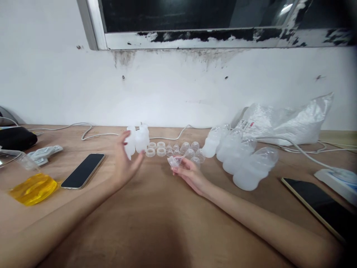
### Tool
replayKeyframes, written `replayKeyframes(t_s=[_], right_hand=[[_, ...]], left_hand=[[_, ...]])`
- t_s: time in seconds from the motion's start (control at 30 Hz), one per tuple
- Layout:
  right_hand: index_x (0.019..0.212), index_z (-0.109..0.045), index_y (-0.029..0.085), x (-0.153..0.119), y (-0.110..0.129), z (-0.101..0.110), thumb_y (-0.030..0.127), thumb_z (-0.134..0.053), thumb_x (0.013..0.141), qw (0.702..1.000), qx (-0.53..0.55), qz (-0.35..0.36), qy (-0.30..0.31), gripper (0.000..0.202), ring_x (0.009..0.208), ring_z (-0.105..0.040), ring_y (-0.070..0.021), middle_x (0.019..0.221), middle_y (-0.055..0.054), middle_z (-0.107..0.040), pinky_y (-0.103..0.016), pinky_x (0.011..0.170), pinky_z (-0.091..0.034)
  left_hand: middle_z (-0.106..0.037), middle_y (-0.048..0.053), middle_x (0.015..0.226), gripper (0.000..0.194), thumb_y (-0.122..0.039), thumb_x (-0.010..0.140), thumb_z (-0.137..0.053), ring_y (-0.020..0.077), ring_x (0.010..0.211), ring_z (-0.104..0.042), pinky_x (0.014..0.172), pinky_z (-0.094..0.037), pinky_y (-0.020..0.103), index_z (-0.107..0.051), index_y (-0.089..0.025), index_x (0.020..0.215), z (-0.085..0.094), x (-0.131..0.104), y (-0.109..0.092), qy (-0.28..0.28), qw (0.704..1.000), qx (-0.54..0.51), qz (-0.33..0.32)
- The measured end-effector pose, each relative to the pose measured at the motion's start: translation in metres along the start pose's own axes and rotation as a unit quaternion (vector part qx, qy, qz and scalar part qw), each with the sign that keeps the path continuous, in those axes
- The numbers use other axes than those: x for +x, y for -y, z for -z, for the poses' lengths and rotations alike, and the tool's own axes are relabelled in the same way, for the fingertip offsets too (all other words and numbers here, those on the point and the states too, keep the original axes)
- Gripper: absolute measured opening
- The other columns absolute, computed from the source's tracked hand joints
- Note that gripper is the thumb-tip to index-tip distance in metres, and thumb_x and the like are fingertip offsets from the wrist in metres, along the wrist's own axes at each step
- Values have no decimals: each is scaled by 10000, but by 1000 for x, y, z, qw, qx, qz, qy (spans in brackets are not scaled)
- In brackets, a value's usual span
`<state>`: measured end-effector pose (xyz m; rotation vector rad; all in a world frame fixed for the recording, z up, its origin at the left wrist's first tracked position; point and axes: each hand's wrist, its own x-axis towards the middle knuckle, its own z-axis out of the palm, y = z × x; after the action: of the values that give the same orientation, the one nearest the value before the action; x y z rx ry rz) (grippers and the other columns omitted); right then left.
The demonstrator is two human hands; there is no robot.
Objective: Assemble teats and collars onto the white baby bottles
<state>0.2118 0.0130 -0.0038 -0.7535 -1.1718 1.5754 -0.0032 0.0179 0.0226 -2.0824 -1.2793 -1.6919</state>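
Observation:
My left hand (126, 160) reaches toward the white bottle bodies (142, 138) at the back, thumb and fingers spread wide around the nearest one without visibly closing on it. In my right hand (191, 173) a small clear ringed cap piece (174, 161) is pinched between thumb and fingers, above the tabletop. Behind and between the hands lie several translucent rings (161, 151), small clear teats (176, 149) and clear dome covers (189, 153). To the right stand several capped milky bottles (245, 175) in rows.
A dark phone (83, 170) and a clear vessel of yellow liquid (33, 188) are on the left. A silvery bag (287, 121), a power strip (338, 182) and a second phone (315, 204) are on the right. White cables (178, 137) run along the wall.

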Motion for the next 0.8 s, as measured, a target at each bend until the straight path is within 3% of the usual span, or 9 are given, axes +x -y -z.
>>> replayKeyframes(t_s=[0.07, 0.17, 0.27, 0.37, 0.47, 0.7, 0.8], right_hand=[[888, -589, 246, -4, 1, 2, 169, -718, 566, 1000, -11, -3, -7, 355, 751, -515, -108, 780, 38, -571, -236, 669, -405], [912, -577, 248, -8, 1, 6, 168, -726, 548, 999, -29, -13, -20, 401, 810, -522, -121, 862, 27, -578, -254, 721, -400], [897, -576, 236, -9, -1, 8, 185, -727, 545, 998, -36, -29, -33, 386, 839, -520, -131, 892, 16, -576, -266, 745, -396], [900, -567, 237, -8, -3, 8, 197, -726, 549, 998, -36, -33, -29, 388, 834, -518, -129, 882, 17, -573, -266, 745, -394], [903, -559, 241, -7, -4, 7, 199, -724, 550, 999, -38, -27, -18, 392, 819, -516, -125, 860, 21, -568, -264, 737, -392], [900, -553, 225, -6, -4, 6, 200, -720, 554, 999, -40, -21, -19, 385, 783, -514, -125, 825, 16, -558, -265, 722, -394], [900, -561, 229, -6, -5, 7, 193, -719, 559, 999, -40, -16, -15, 377, 834, -512, -122, 860, 17, -563, -256, 754, -389]], left_hand=[[-350, 138, 1222, 674, -313, 654, -630, 264, 1144, -358, 885, -383, 408, -277, -154, 1206, 10, 0, 21, -28, 996, 51, 67], [-346, 172, 1221, 811, -422, 573, -674, 302, 1104, -389, 845, -408, 454, -268, -126, 1210, 15, -11, 54, -1, 983, 85, 166], [-392, 182, 1197, 794, -434, 576, -666, 284, 1037, -472, 801, -456, 414, -284, -108, 1192, 12, -22, 72, 47, 969, 58, 234], [-532, 145, 1053, 611, -413, 624, -629, 252, 884, -580, 713, -497, 370, -386, -112, 1097, 10, -24, 73, 111, 947, 23, 300], [-580, 126, 982, 489, -424, 639, -606, 247, 791, -615, 657, -504, 359, -459, -129, 999, 12, -22, 69, 133, 937, 17, 321], [-589, 137, 1026, 515, -457, 632, -597, 246, 825, -620, 655, -497, 320, -466, -127, 1006, 18, -18, 65, 154, 928, 11, 338], [-599, 121, 1022, 546, -471, 630, -596, 248, 830, -618, 679, -490, 337, -465, -140, 1043, 19, -18, 60, 160, 937, 17, 309]])
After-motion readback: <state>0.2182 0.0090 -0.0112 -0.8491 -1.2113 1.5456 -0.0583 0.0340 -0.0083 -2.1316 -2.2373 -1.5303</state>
